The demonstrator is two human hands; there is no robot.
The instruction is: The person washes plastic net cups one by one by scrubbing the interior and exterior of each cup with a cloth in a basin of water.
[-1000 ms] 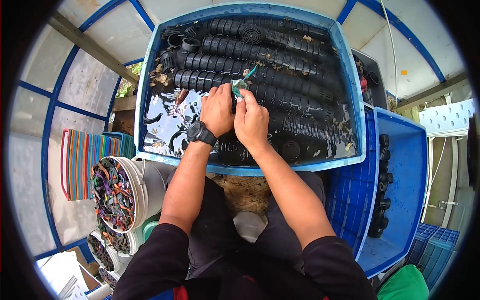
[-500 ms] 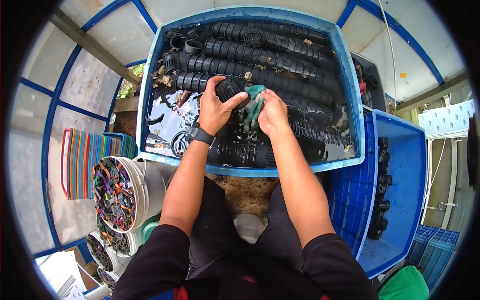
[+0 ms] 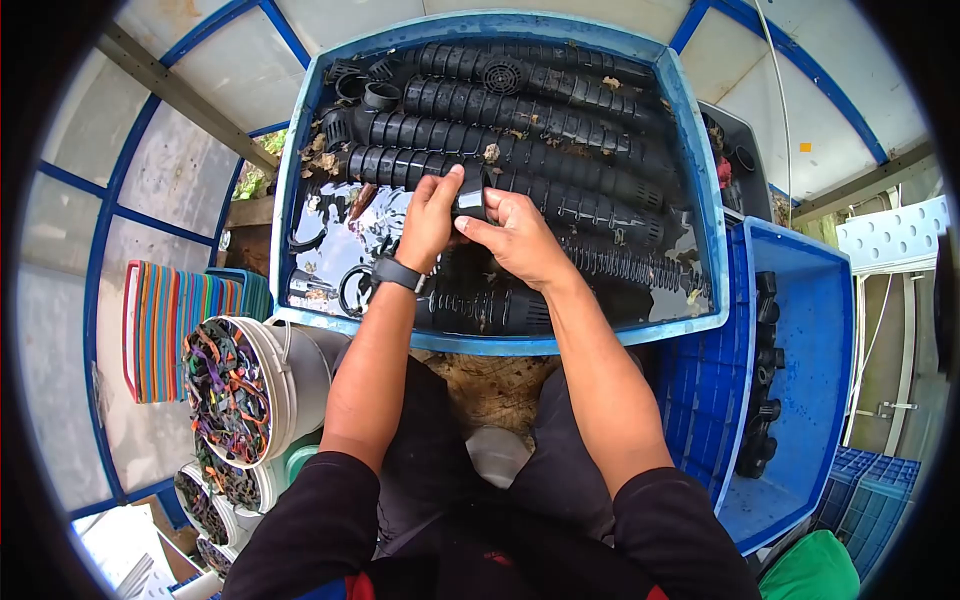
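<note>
Over the water in the blue tub (image 3: 300, 190), my left hand (image 3: 428, 218) is wrapped around the side of a black net pot (image 3: 470, 201). My right hand (image 3: 520, 238) grips the pot's other side, with the thumb near its lower edge. The green cloth is hidden from sight. Long rows of nested black net pots (image 3: 520, 105) lie in the dark water behind and below my hands. A loose pot (image 3: 382, 96) sits at the tub's back left, and a round slotted base (image 3: 502, 74) faces up near the back.
White buckets (image 3: 283, 385) full of tangled strips stand at my left, beside a stack of colourful baskets (image 3: 180, 325). On the right, a blue crate (image 3: 800, 400) holds a row of black pots (image 3: 765, 375). Brown leaf bits float in the tub.
The green cloth has gone from view. My right hand has moved left and up to the pot, and the pot has turned between my hands.
</note>
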